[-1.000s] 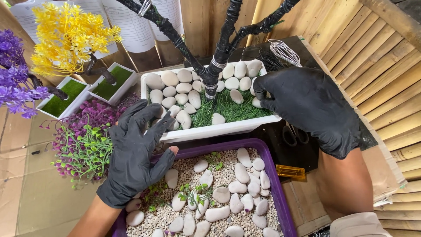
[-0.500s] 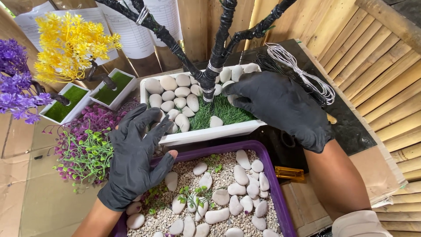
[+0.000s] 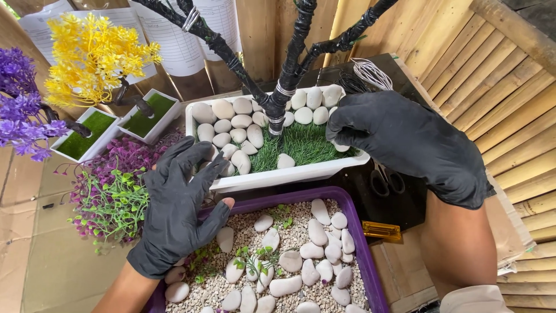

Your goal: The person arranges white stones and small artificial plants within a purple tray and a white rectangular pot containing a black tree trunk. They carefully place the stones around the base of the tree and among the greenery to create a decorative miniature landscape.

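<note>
Right hand [image 3: 405,145], centre-right of frame, pinches a white pebble [image 3: 340,147] over the white planter [image 3: 278,178]; left hand [image 3: 179,208], open, braces planter's lower-left edge.

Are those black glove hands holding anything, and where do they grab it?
The right hand pinches a white pebble by its top, over the white planter. The left hand rests on the planter's front-left corner, holding nothing visible.

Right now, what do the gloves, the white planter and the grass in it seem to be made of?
Gloves, left and right: thin black rubber, likely nitrile, matte and creased. White planter: looks like smooth plastic or glazed ceramic. Grass: artificial turf, uniform stiff green blades.
</note>
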